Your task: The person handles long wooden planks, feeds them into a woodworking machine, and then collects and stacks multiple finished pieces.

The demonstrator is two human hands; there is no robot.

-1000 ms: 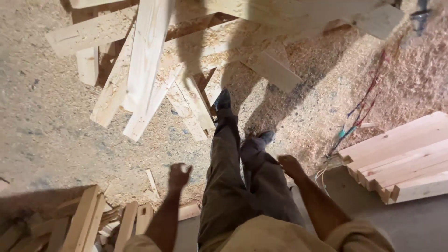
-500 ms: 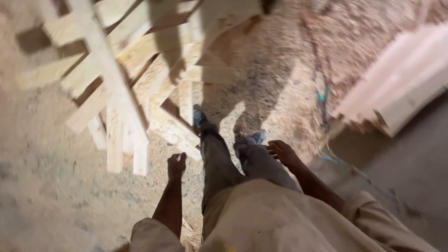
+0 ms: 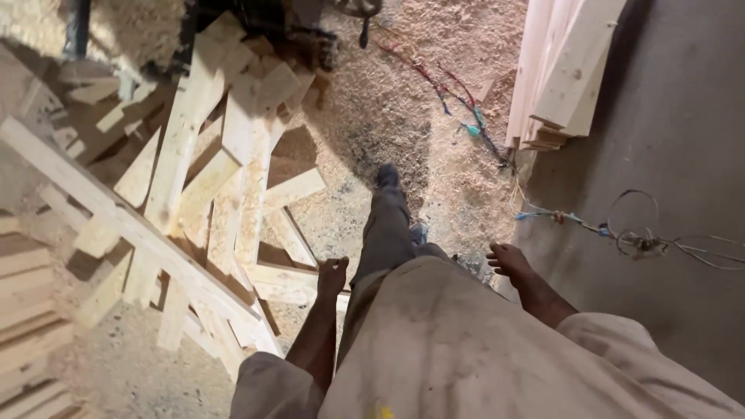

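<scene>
Pale wooden planks [image 3: 233, 178] lie criss-crossed in one loose heap at the left of the frame, too tangled for you to count. Most of them run with their long axes from the lower left toward the upper middle. One long board [image 3: 140, 233] crosses them the other way, slanting from the upper left down toward the lower middle. Your two hands hang empty. Your left hand [image 3: 332, 275], at lower centre just beside the heap's near edge, has its fingers curled loosely on nothing. Your right hand [image 3: 508, 260], right of centre, is relaxed and slightly spread. One neat stack of boards [image 3: 563, 70] stands at the upper right, and sawdust [image 3: 388, 116] covers the floor between.
</scene>
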